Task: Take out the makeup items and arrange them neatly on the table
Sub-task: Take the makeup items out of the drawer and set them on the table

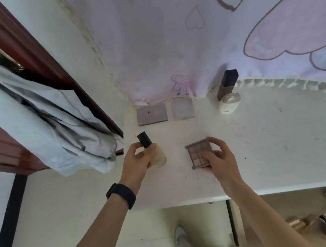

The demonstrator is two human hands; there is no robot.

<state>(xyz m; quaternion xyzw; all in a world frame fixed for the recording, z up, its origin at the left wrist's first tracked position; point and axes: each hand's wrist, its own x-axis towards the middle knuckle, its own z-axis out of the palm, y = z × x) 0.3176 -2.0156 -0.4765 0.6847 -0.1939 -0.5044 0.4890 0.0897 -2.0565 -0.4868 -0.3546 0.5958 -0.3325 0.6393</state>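
Head view: the left hand (136, 164) is gripping a bottle (159, 159), cap (145, 142) pointing toward the back boxes (151, 114), while the right hand (220, 157) is pinching a palette (198, 151).

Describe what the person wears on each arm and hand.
Both forearms are bare, with no sleeves in view. The wrist of the left hand carries a wide black band, like a watch or tracker. The right hand and its wrist show no band. Neither hand is gloved.

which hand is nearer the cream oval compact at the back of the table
Right. The right hand, holding the palette, is in front of the oval compact, slightly to its left. The left hand, gripping a black-capped bottle, is farther left.
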